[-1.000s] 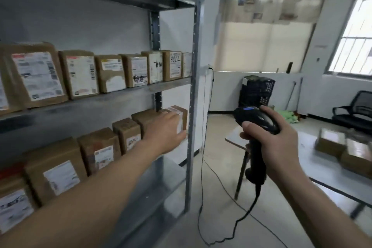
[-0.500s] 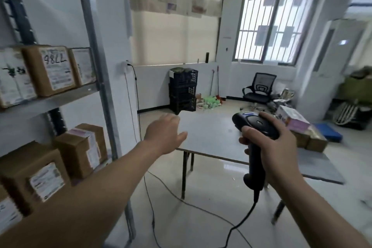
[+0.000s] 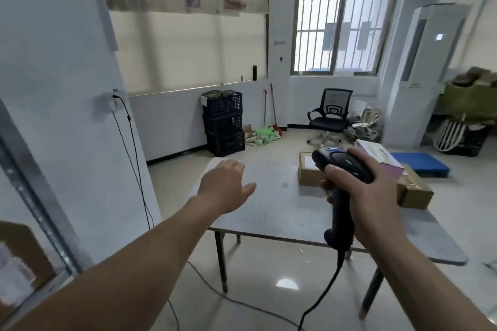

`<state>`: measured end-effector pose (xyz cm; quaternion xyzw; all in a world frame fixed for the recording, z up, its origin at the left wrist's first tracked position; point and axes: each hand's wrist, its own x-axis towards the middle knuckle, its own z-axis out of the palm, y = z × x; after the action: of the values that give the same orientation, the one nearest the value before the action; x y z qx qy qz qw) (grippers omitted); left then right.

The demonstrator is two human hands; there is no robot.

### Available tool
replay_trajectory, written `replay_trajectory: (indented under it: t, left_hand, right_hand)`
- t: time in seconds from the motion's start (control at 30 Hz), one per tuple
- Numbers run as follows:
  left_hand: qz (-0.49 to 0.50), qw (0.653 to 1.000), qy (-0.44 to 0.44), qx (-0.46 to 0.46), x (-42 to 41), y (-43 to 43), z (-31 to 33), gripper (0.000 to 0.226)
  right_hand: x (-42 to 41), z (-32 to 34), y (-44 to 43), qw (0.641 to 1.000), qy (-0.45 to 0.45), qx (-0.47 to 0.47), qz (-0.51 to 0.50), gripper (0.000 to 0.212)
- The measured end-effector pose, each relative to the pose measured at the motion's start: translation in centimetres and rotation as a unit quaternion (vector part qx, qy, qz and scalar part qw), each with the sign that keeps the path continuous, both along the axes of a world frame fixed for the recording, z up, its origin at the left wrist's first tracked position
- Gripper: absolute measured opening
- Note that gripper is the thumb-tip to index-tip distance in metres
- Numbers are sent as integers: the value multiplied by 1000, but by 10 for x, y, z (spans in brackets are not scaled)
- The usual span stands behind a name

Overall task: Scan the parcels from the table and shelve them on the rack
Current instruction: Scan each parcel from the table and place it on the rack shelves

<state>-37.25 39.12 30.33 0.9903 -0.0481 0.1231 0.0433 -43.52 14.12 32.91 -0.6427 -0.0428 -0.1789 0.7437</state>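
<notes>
One scanner (image 3: 343, 165): black plastic, smooth, faint sheen. One table (image 3: 269, 204): grey speckled top, matt. On the table, boxes (image 3: 306, 173): brown cardboard, matt. Below the table, floor (image 3: 269, 293): pale, glossy, reflective. Behind the table, crates (image 3: 223, 126): dark plastic lattice.

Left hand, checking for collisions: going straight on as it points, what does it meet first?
Likely the bare table; the left hand reaches over it, cardboard parcel right of that line. Depth unclear.

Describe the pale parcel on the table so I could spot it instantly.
Find the grey table mid-room and look past the right hand gripping the black scanner. The pale parcel lies on the right brown carton, near the left brown carton; it alone is white with a purple side.
</notes>
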Motion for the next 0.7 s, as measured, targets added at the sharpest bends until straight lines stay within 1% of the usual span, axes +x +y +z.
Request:
replay_trajectory:
  t: [0.13, 0.27, 0.43, 0.57, 0.7]
  left_hand:
    - [6, 1000, 1, -16, 62, -37, -5, 66]
    - [2, 1000, 7, -20, 117, -68, -15, 64]
    - [-10, 999, 15, -33, 185, -98, -27, 61]
    - [-25, 998, 21, -56, 253, -118, -46, 60]
    - [-38, 996, 41, -71, 339, -137, -75, 60]
  right_hand:
    - [67, 4, -33, 1000, 9, -7, 3, 55]
    - [117, 2, -59, 1000, 5, -18, 0, 48]
    - [177, -8, -84, 1000, 11, -15, -1, 51]
    - [231, -19, -101, 999, 32, -7, -11, 48]
    - [300, -34, -113, 998, 43, -12, -37, 52]
